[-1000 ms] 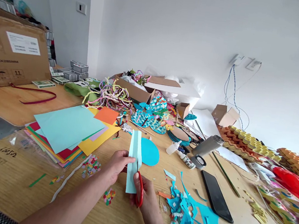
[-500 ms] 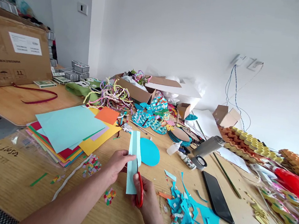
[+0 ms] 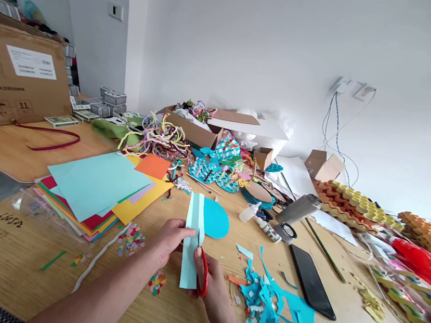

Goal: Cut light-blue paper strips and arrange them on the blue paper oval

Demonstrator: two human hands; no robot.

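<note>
Between my hands a folded strip of pale aqua paper [image 3: 189,265] is held above the wooden table. My left hand [image 3: 170,240] pinches its left edge, thumb on top and fingers partly hidden beneath. In my right hand [image 3: 210,281] are red-handled scissors [image 3: 204,275], with the thumb through one loop. Their blades lie along the right side of the strip, where a narrow edge curls away. Just beyond the strip rests a blue paper oval [image 3: 216,219], partly covered by it.
To the left lies a stack of coloured paper [image 3: 98,184] with loose confetti [image 3: 157,283] nearer me. Blue paper scraps [image 3: 267,314] and a black phone [image 3: 313,281] lie on the right. A glue bottle [image 3: 249,212], a metal flask [image 3: 299,209] and a tape roll [image 3: 285,232] stand or lie beyond.
Both hands, the strip and the scissors have shifted slightly nearer me. The view has turned a little to the right. Both grips stay as they were.
</note>
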